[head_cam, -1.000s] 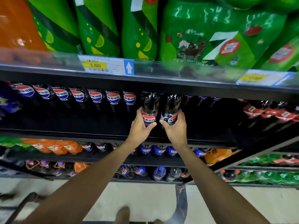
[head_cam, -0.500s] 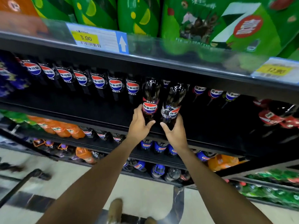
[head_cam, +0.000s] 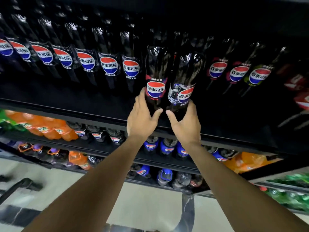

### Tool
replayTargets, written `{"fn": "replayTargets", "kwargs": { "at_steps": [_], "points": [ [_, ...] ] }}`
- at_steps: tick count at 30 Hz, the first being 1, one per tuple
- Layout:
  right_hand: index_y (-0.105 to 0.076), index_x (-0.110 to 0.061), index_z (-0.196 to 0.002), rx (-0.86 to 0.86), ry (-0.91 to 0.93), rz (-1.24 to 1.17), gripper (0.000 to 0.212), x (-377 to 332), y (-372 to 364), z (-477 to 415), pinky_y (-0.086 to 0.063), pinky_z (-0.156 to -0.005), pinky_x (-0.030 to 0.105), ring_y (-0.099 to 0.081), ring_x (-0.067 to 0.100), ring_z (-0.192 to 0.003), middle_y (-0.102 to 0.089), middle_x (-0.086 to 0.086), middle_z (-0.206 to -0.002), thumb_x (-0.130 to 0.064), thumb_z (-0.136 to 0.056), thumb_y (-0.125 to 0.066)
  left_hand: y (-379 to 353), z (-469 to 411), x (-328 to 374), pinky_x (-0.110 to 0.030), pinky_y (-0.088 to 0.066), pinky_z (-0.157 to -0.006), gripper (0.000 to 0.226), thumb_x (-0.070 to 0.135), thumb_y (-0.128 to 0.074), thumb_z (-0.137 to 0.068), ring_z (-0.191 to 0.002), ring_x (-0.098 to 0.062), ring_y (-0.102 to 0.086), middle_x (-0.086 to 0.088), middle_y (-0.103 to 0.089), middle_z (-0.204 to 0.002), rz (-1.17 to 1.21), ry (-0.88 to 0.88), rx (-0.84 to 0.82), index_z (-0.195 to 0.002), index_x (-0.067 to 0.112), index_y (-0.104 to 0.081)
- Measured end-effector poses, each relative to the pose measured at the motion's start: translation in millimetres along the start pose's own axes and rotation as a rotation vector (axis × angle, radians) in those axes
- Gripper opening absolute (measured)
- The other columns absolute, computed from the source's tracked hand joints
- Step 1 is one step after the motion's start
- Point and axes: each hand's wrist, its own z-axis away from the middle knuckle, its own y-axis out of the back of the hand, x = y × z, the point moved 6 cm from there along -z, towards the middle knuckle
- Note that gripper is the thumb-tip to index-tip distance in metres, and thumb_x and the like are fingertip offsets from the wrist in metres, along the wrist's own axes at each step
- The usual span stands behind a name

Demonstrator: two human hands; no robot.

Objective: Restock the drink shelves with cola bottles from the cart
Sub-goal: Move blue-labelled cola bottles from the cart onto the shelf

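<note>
Two dark cola bottles stand side by side at the front of the black shelf (head_cam: 70, 106). My left hand (head_cam: 142, 118) grips the base of the left cola bottle (head_cam: 156, 77), thumb curled round its front. My right hand (head_cam: 185, 123) grips the base of the right cola bottle (head_cam: 184, 81), which leans slightly left, its shoulder close to the other bottle. A row of matching cola bottles (head_cam: 108, 64) fills the shelf to the left, and a few more cola bottles (head_cam: 237, 72) stand deeper in on the right.
Orange soda bottles (head_cam: 48, 128) and blue-labelled bottles (head_cam: 167, 146) fill the lower shelves. Red-labelled bottles (head_cam: 299, 91) are at the far right, green ones (head_cam: 287, 195) low right. A dark cart handle (head_cam: 20, 186) shows at the lower left above the pale floor (head_cam: 150, 206).
The view has dropped and moved closer, so the green bottles and price tags above are out of sight. Both hands have slid down to the bottles' bases.
</note>
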Motion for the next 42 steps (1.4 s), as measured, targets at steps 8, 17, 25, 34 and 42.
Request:
{"fn": "replayTargets", "kwargs": {
  "at_steps": [8,17,25,34,42],
  "points": [
    [-0.041,-0.018,-0.128,0.033,-0.009,-0.039,0.061,-1,-1,-7,-0.039,-0.076,0.027,-0.056,0.016,-0.109,-0.057,-0.006,-0.124,-0.049,-0.083,-0.068,-4,-12,-5,-0.041,-0.045,-0.089,0.07,0.039,-0.068,-0.087,-0.113,-0.027,-0.055,-0.003,-0.055,-0.129,0.065,0.105,0.003,-0.14,0.016,-0.029],
    [-0.037,-0.007,-0.124,0.034,0.041,0.081,0.063,-7,-11,-32,-0.041,-0.074,0.033,-0.049,0.024,-0.117,-0.05,0.006,-0.126,-0.048,-0.086,-0.066,-13,-36,3,-0.038,-0.035,-0.097,0.072,0.042,-0.061,-0.091,-0.124,-0.03,-0.041,-0.01,-0.038,-0.141,-0.13,0.044,0.035,-0.144,0.008,-0.026],
    [-0.034,-0.005,-0.134,0.03,0.078,0.162,0.07,-8,-20,-46,-0.036,-0.073,0.029,-0.044,0.023,-0.122,-0.049,0.008,-0.131,-0.052,-0.089,-0.059,-15,-42,6,-0.038,-0.043,-0.09,0.075,0.042,-0.059,-0.092,-0.117,-0.03,-0.048,-0.015,-0.036,-0.134,-0.228,-0.006,0.104,-0.144,0.001,-0.024],
    [-0.024,-0.009,-0.149,0.014,0.058,0.106,0.068,-8,-18,-47,-0.041,-0.088,0.033,-0.043,0.024,-0.131,-0.041,0.008,-0.145,-0.041,-0.096,-0.051,-11,-39,12,-0.037,-0.046,-0.087,0.061,0.031,-0.054,-0.095,-0.112,-0.029,-0.051,-0.014,-0.038,-0.132,-0.246,-0.03,0.124,-0.141,0.001,-0.03],
    [-0.025,-0.015,-0.15,0.032,-0.018,0.073,0.068,-2,-16,-51,-0.043,-0.093,0.036,-0.044,0.022,-0.131,-0.04,0.005,-0.147,-0.043,-0.095,-0.052,-14,-39,13,-0.036,-0.044,-0.085,0.059,0.03,-0.053,-0.095,-0.112,-0.029,-0.051,-0.013,-0.038,-0.13,-0.289,-0.022,0.119,-0.141,0.001,-0.029]
  ]
}}
